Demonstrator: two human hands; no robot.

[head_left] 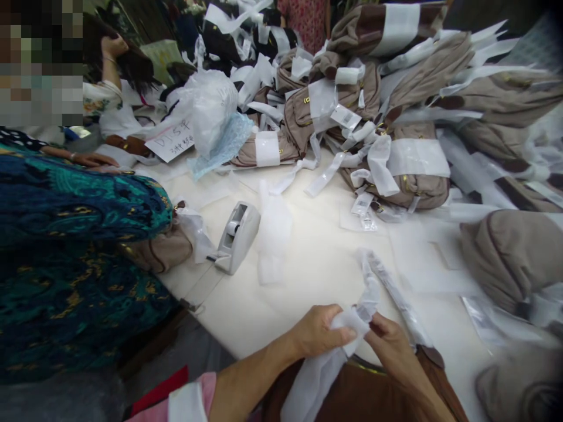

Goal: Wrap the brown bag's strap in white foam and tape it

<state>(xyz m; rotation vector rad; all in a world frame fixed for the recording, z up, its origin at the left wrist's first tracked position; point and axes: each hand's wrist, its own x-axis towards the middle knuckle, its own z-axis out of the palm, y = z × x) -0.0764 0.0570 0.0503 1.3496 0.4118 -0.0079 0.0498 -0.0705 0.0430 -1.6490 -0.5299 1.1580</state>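
My left hand (323,331) pinches a strip of thin white wrapping (314,378) between thumb and fingers. Right beside it, my right hand (387,337) is closed on the same wrapping, where it goes around a strap. The wrapped strap (398,299) loops up over the white table (316,258) and comes down to a brown bag (378,395) at the bottom edge, below both hands. My forearms hide part of that bag. One end of the wrapping hangs down over the bag's left part.
A grey tape dispenser (240,234) and a loose white sheet (275,240) lie ahead on the left. Taupe bags (417,158) with white wraps pile up at the back and right. A person in a teal patterned garment (79,234) is at the left.
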